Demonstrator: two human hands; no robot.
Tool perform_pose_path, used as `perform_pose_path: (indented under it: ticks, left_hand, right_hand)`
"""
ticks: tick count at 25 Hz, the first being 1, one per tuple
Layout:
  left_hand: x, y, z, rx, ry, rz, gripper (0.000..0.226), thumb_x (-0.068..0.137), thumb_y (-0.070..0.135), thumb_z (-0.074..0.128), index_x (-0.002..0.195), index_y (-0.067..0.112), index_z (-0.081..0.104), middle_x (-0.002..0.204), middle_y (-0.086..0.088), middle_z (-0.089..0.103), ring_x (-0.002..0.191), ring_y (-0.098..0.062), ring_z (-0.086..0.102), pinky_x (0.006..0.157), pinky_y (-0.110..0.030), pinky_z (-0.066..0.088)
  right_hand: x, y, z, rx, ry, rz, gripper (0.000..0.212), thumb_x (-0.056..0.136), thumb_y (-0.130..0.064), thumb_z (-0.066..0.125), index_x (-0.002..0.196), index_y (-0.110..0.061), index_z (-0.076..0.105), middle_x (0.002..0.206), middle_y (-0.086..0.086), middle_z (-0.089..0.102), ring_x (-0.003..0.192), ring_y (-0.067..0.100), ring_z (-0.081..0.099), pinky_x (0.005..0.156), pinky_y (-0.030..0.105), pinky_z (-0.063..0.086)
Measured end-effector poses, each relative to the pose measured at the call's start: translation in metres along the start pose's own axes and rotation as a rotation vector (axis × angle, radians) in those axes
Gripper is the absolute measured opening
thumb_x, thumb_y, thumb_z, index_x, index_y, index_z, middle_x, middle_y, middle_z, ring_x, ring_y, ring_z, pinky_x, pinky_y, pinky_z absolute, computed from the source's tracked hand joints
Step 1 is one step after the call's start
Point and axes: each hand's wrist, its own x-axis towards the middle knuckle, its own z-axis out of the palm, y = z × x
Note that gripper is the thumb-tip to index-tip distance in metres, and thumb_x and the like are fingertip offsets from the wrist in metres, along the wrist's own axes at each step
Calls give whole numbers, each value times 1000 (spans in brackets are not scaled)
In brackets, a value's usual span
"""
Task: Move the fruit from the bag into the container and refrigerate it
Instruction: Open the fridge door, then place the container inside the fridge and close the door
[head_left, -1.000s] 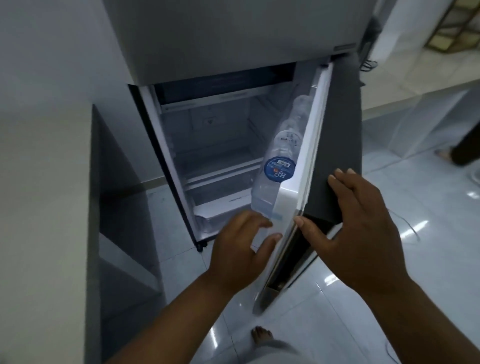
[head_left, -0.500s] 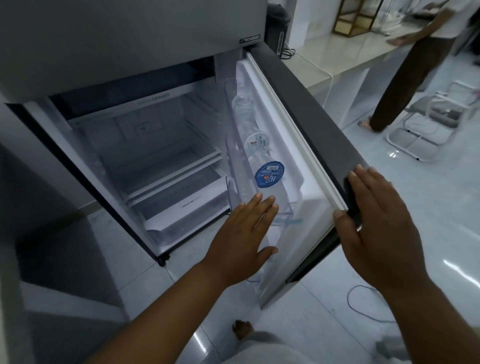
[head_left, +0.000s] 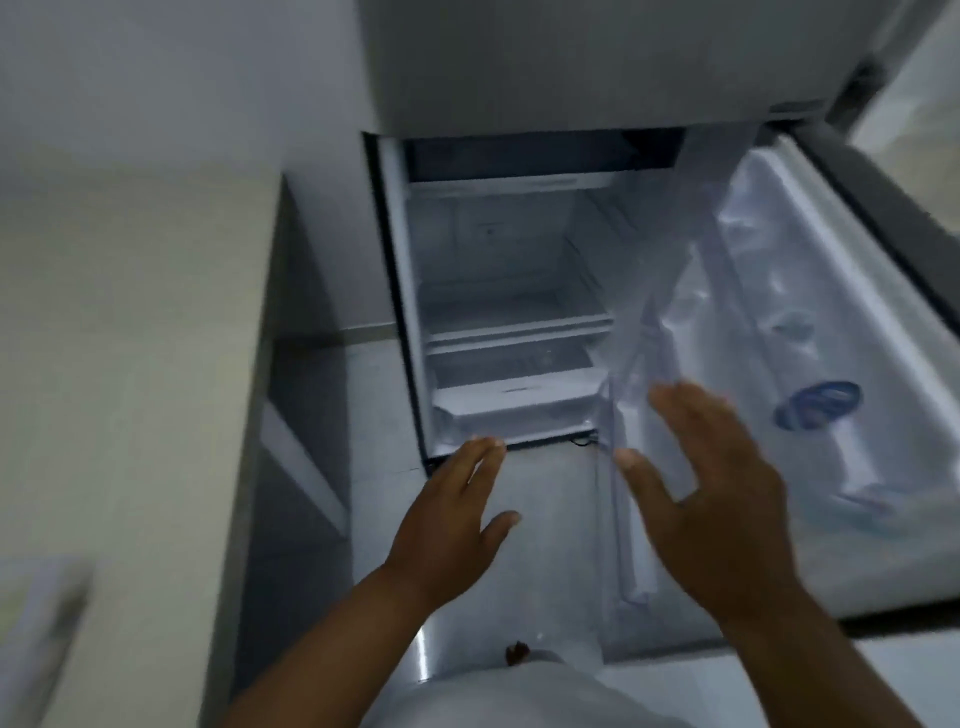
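The lower compartment of the grey fridge (head_left: 519, 67) stands wide open, its shelves (head_left: 514, 317) bare and a white drawer (head_left: 511, 400) at the bottom. The fridge door (head_left: 852, 291) is swung far to the right, with a clear water bottle with a blue label (head_left: 815, 402) in its rack. My left hand (head_left: 449, 525) hovers in front of the drawer, fingers spread, holding nothing. My right hand (head_left: 711, 493) floats free in front of the door's inner edge, also spread and empty. No fruit, bag or container is in view. The picture is blurred.
A beige counter (head_left: 124, 364) runs along the left, right beside the fridge, with open shelving (head_left: 306, 467) under it. A blurred pale object (head_left: 36, 623) lies at the counter's near left corner. Glossy tiled floor (head_left: 519, 545) lies below the fridge. My foot (head_left: 517, 652) shows near the bottom.
The door has swung from half open to wide open on the right. Both hands have come off the door and now hover free. The view has turned left toward the counter.
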Motion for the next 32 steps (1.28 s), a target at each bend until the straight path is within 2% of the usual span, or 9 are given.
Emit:
perform_pose_path:
  ticks: [3, 5, 9, 12, 17, 22, 24, 28, 32]
  left_hand:
    - [-56, -40, -36, 52, 157, -240, 65, 90, 39, 60, 145, 10, 38, 149, -9, 44, 137, -16, 36, 111, -25, 22]
    - [-100, -60, -57, 54, 248, -452, 65, 91, 40, 59, 146, 13, 36, 149, -6, 43, 135, -10, 33, 109, -22, 23]
    - [-194, -83, -87, 73, 434, -864, 61, 91, 38, 59, 144, 14, 40, 143, -6, 50, 131, -20, 45, 104, -28, 37]
    - [-246, -88, -98, 133, 548, -1119, 57, 90, 35, 61, 141, 13, 44, 139, -7, 53, 129, -23, 48, 101, -32, 40]
    - [-295, -108, -115, 210, 712, -1523, 56, 90, 38, 60, 137, 10, 48, 133, -12, 56, 124, -30, 52, 95, -40, 45]
    - [-305, -153, -136, -71, 979, -1782, 61, 90, 42, 60, 140, 10, 43, 137, -13, 53, 122, -28, 53, 102, -39, 42]
    - [-302, -171, -141, -187, 1012, -1863, 66, 89, 45, 59, 141, 11, 41, 139, -12, 53, 124, -28, 52, 104, -38, 40]
    - [-295, -195, -142, -326, 1067, -1929, 62, 89, 42, 59, 141, 13, 42, 140, -10, 54, 126, -29, 51, 104, -39, 41]
    - [-287, -196, -134, -325, 1159, -1900, 42, 89, 31, 60, 126, 12, 53, 121, -7, 63, 107, -27, 59, 92, -36, 47]
  right_hand:
    - [-7, -57, 75, 238, -356, -128, 58, 89, -43, 56, 140, -15, 47, 144, -4, 45, 138, 13, 36, 114, 38, 32]
    - [-15, -90, 118, 339, -540, -219, 61, 88, -43, 57, 143, -19, 42, 144, -11, 39, 139, 11, 35, 114, 31, 29]
    - [-37, -161, 188, 450, -899, -374, 62, 89, -44, 58, 145, -26, 37, 148, -5, 43, 138, 9, 35, 109, 19, 24]
    - [-52, -213, 233, 494, -1079, -487, 60, 90, -43, 59, 144, -24, 39, 149, -3, 43, 138, 12, 36, 111, 23, 29]
    - [-58, -306, 307, 491, -1207, -629, 59, 89, -40, 61, 140, -15, 46, 144, 6, 49, 133, 22, 45, 109, 30, 34]
    - [-42, -392, 381, 392, -1292, -582, 62, 89, -40, 59, 141, -11, 45, 144, 12, 49, 132, 27, 46, 108, 32, 34]
    - [-37, -409, 405, 334, -1352, -573, 63, 90, -40, 55, 144, -11, 40, 149, 10, 45, 135, 26, 42, 110, 32, 31]
    - [-32, -418, 434, 314, -1513, -593, 56, 93, -35, 52, 145, -17, 40, 147, 7, 46, 134, 24, 44, 111, 34, 32]
    - [-32, -405, 437, 404, -1545, -564, 50, 92, -31, 53, 141, -19, 47, 138, 6, 56, 126, 24, 52, 109, 37, 38]
